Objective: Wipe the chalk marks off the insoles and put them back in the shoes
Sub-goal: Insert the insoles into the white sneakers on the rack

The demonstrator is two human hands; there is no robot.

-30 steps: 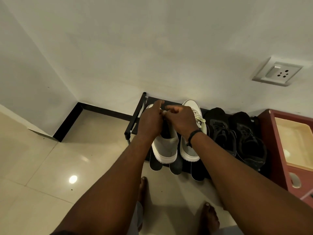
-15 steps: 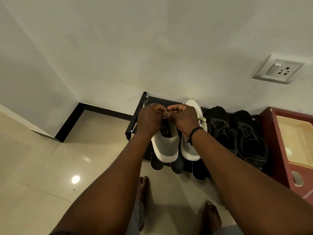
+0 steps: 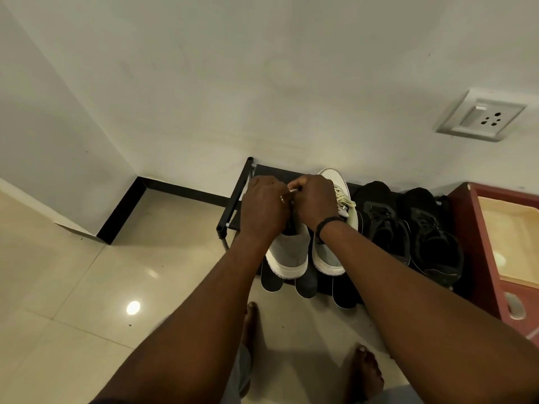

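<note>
A pair of grey-and-white sneakers stands on top of a black shoe rack, heels toward me. Over the left sneaker my left hand and my right hand meet, fingers curled, pinching its pale lace between them. The right sneaker stands beside it with its laces loose. The insoles are hidden; I cannot tell if they lie inside the shoes.
Two black sneakers stand on the rack to the right. Dark shoe tips stick out from the shelf below. A red cabinet borders the rack on the right. A wall socket sits above. My bare feet are on the tiled floor.
Both hands have curled tighter over the left sneaker's lace and stay there; the view has tilted slightly.
</note>
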